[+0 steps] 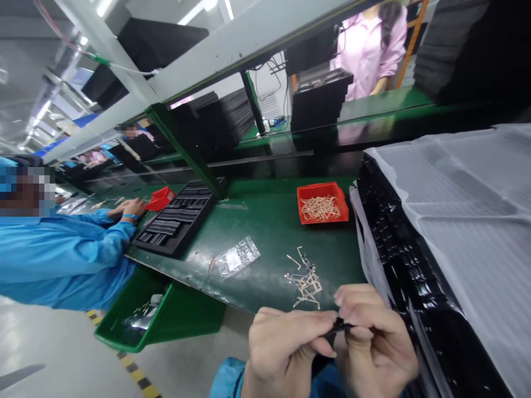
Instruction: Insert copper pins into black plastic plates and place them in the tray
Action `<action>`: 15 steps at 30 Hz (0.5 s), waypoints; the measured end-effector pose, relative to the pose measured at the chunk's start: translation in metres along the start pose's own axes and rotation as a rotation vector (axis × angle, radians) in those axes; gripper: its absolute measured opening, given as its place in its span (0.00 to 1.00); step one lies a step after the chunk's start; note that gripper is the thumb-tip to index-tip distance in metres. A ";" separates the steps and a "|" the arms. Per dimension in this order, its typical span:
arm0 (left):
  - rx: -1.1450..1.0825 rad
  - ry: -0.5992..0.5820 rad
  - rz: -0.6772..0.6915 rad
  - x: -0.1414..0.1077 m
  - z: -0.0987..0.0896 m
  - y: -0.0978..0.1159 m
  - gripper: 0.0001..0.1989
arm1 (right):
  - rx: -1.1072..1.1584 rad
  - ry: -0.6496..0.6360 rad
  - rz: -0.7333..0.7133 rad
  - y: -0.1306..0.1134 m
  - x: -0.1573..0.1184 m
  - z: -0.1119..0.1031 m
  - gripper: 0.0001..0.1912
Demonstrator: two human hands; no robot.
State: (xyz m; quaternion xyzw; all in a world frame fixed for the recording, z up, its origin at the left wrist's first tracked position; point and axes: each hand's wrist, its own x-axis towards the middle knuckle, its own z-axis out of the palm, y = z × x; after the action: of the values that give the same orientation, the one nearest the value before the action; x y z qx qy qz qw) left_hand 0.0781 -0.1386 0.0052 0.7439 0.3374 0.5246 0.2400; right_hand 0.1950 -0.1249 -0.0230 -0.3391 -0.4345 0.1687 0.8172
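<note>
Both my hands meet near the bench's front edge, around a small black part (341, 326) mostly covered by fingers. My left hand (286, 342) pinches its left end between thumb and fingers. At the other end, my right hand (375, 337) is closed on the same part; its exact kind is hidden. Just beyond my hands lies a loose pile of thin, beige and metallic strip-like pieces (307, 281). Further back, a red bin (343, 216) holds many similar thin beige pieces (320, 207).
A clear plastic bag (237, 257) lies on the green bench (265, 232). Stacked black trays with translucent sheets (468, 221) rise at the right. On the left, a co-worker in blue (70, 254) works beside a black tray of parts (176, 218). A green tub (186, 309) stands below the bench.
</note>
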 end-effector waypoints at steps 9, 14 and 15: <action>-0.037 0.019 0.058 -0.017 0.010 -0.022 0.12 | 0.038 -0.133 -0.084 0.010 0.004 -0.017 0.13; 0.173 0.076 0.036 -0.022 0.011 -0.025 0.16 | 0.023 -0.134 -0.092 0.019 0.000 -0.018 0.12; 0.246 0.092 0.042 -0.023 0.012 -0.025 0.17 | 0.033 -0.135 -0.078 0.020 -0.001 -0.015 0.13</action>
State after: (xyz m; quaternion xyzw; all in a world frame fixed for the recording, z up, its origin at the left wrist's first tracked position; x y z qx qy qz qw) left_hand 0.0777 -0.1397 -0.0305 0.7499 0.3941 0.5175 0.1202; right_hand 0.2076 -0.1176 -0.0431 -0.2961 -0.4985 0.1666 0.7975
